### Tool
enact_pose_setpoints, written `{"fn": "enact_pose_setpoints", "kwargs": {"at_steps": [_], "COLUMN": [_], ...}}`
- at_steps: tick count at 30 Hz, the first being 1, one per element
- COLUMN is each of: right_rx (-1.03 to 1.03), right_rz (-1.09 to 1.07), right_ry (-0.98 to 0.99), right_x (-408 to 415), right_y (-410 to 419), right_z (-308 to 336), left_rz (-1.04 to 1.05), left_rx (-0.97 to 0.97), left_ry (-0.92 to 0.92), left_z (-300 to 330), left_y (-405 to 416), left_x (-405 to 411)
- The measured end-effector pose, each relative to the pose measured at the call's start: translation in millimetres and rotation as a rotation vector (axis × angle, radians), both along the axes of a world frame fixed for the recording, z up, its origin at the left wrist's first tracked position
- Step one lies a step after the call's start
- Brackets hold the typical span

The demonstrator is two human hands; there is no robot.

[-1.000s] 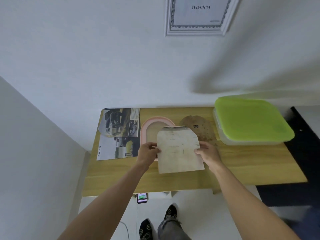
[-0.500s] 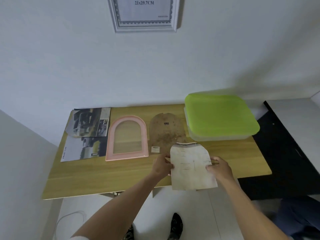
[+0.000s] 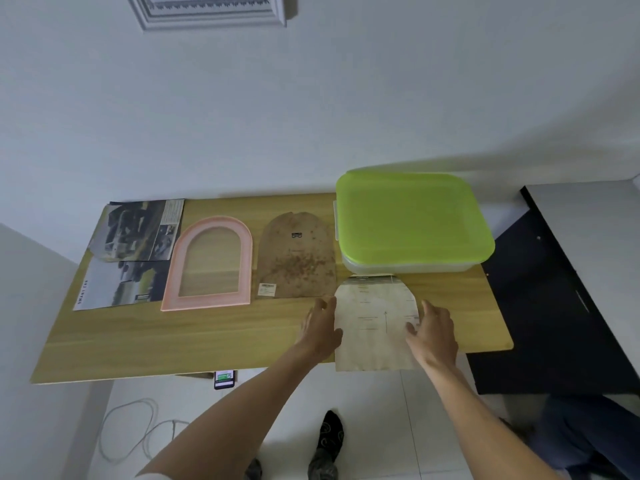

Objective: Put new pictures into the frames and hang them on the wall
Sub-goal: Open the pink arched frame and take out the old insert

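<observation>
Lying between left hand (image 3: 320, 329) and right hand (image 3: 434, 330), arched paper (image 3: 374, 323), fingers loose at its edges

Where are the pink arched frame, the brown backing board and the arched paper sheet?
pink arched frame (image 3: 176, 271), head view, left rail.
brown backing board (image 3: 298, 261), head view, centre.
arched paper sheet (image 3: 375, 323), head view, middle.

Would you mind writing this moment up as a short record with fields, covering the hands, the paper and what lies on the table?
left hand: open, at the paper's left edge
right hand: open, fingers on the paper's right edge
paper: arch-topped sheet, flat on the table, lower end overhanging the near edge
frame: pink, arched, empty, flat on the table
backing board: brown, right of the frame
box: green lid, far right corner
magazine pages: left of the frame
table: wooden
wall frame: hangs above
</observation>
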State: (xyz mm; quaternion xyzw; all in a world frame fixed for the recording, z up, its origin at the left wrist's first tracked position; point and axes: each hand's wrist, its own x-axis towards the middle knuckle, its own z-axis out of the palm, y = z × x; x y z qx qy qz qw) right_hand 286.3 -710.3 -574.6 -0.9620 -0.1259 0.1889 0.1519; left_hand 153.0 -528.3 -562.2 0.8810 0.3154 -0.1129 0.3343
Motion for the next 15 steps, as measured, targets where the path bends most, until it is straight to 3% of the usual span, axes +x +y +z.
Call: {"fn": "enact_pose_setpoints", "kwargs": {"at_steps": [3,6,15], "right_rx": [0.000,-0.078,-0.101], "right_rz": [0.223,0.335,0.358], "right_ry": [-0.103,-0.085,-0.109], "right_x": [-3.2,-1.6,5.8], "right_y": [5.9,10.2,0.6], "right_z": [-9.6,-14.1,-17.1], "left_rz": [-0.337,-0.529,-0.530], "left_rx": [0.222,0.235,0.171], "left_ry": [0.050,0.093,0.055], "left_z": [-11.0,-22.6,-35.1], "left_y": [-8.3,-13.3,-18.3], "left_x": [-4.6,-1.8,9.9]}}
